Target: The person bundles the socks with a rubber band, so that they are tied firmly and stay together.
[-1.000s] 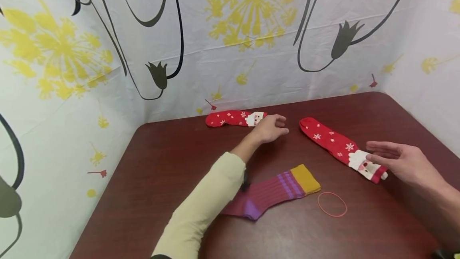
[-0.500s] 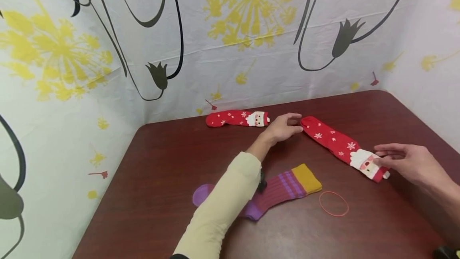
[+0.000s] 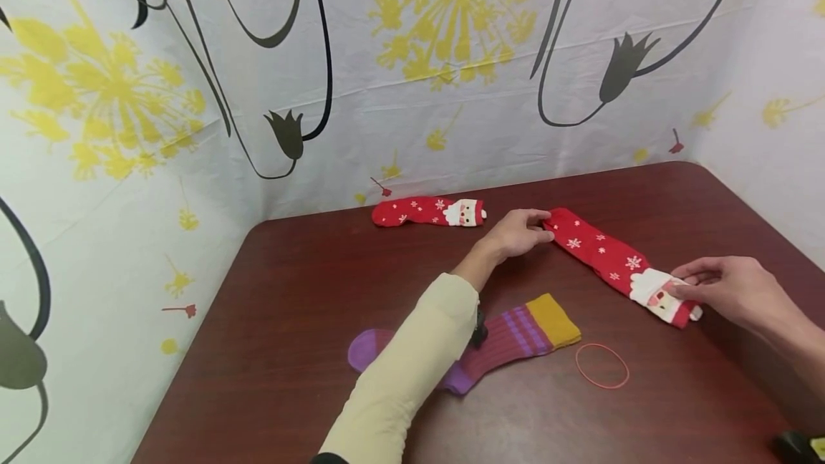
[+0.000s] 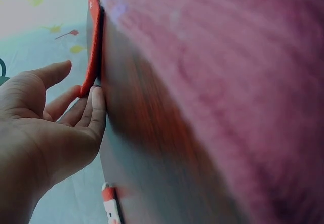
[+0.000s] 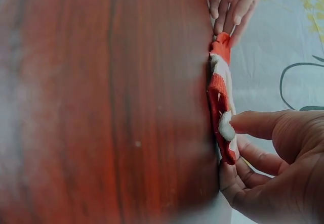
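Observation:
A red sock (image 3: 602, 255) with white snowflakes and a Santa face lies slanted on the table. At its toe, my left hand (image 3: 518, 233) touches the fabric with extended fingertips; in the left wrist view the thumb stands apart from the sock (image 4: 94, 42). My right hand (image 3: 741, 288) straddles the Santa cuff, fingers loosely bent. In the right wrist view its thumb touches the white pompom (image 5: 226, 126) and the fingers reach past the cuff, without a clear pinch. A matching red sock (image 3: 412, 211) lies at the back edge.
A purple-striped sock (image 3: 509, 335) with a mustard cuff lies nearer me, partly covered by my left sleeve (image 3: 406, 371). Right of it lies a thin pink loop (image 3: 606, 387). Patterned sheeting (image 3: 490, 134) stands behind the dark wooden table (image 3: 290, 292). A black object (image 3: 795, 447) shows at bottom right.
My left hand has moved right, from beside the back sock's cuff to the slanted sock's toe. My right hand has shifted slightly and now touches the cuff. The socks lie still.

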A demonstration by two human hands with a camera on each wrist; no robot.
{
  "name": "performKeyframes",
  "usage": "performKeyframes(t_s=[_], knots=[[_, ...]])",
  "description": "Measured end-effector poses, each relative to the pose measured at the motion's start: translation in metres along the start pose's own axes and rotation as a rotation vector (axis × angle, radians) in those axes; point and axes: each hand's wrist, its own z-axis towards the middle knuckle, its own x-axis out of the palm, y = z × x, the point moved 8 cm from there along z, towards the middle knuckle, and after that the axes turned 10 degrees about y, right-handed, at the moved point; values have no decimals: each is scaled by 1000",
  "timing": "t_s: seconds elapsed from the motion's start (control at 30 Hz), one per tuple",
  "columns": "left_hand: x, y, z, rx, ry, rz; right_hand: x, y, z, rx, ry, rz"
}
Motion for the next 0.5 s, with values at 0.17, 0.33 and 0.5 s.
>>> performKeyframes(t_s=[0.17,0.33,0.5], knots=[[-3,-1,-1,-27,-76,18,0,-2,-1,3,-29,11],[-10,-2,-6,-50,-216,-8,-1,-2,-1,5,-26,21],[-15,-2,-10,-72,-307,-16,-4,-2,-3,13,-13,20]])
